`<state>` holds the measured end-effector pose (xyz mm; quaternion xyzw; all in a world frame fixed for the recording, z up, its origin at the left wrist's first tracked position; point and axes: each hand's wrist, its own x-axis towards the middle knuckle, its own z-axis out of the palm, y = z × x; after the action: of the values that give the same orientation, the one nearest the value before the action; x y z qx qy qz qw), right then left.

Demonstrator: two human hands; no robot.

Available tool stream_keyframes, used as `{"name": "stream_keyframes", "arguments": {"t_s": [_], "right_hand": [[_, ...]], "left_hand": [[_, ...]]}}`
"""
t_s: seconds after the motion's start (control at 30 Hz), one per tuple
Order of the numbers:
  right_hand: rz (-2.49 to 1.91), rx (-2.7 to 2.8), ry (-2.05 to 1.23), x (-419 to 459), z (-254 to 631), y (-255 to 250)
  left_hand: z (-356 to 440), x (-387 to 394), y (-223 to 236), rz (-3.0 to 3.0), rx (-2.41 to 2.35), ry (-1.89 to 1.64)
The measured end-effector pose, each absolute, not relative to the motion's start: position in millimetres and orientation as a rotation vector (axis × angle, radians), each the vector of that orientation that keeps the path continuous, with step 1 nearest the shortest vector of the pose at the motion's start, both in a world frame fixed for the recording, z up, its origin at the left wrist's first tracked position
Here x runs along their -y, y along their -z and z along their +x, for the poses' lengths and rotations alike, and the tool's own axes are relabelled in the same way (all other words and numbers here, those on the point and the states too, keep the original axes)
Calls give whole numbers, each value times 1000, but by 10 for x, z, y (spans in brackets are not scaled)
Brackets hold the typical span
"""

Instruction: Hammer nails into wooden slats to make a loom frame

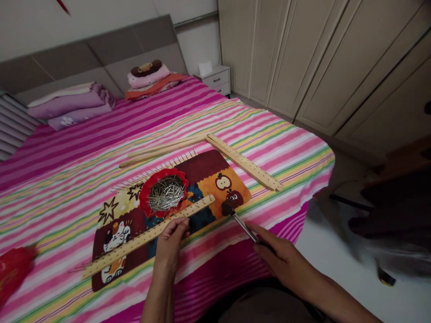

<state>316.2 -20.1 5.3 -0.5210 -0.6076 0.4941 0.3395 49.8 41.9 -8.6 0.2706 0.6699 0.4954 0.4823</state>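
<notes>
My right hand (281,258) is wrapped around the handle of a hammer (244,228), whose dark head is over the right part of a patterned mat. My left hand (173,233) is closed in a pinch against the near edge of a wooden strip (141,237); whatever its fingertips hold is too small to make out. Nails stand in a row along this strip, which lies slanted across the mat (134,260). Behind it, a red scalloped bowl (142,199) holds a heap of loose nails (166,193).
A second nail-studded strip (182,158) lies behind the bowl. More wooden strips (244,161) lie at the back and right on the striped bedspread (296,157). A red object (15,269) sits at far left. Folded bedding (72,105) rests near the headboard.
</notes>
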Motion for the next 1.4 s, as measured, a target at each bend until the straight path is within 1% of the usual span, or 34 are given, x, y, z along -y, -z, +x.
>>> {"name": "stream_keyframes", "arguments": {"t_s": [0.23, 0.33, 0.67, 0.83, 1.03, 1.27, 1.4], "right_hand": [[-1400, 1584, -1328, 211, 3166, -9], [-1383, 1564, -1353, 206, 3175, -3], [-1391, 1555, -1353, 202, 3171, 9], [-1372, 1562, -1344, 193, 3157, -28], [-1299, 1646, -1335, 90, 3043, -148], [-1163, 1741, -1376, -137, 2730, -403], [-1081, 1814, -1327, -223, 2595, -400]], "left_hand": [[628, -545, 196, 819, -1750, -1392], [680, -565, 262, 871, -1836, -1417], [754, -575, 328, 939, -2000, -1333], [729, -572, 385, 1173, -2067, -1278], [730, -576, 422, 1509, -2157, -1269], [723, -576, 470, 1619, -2165, -1287], [717, -563, 473, 1640, -2173, -1250]]}}
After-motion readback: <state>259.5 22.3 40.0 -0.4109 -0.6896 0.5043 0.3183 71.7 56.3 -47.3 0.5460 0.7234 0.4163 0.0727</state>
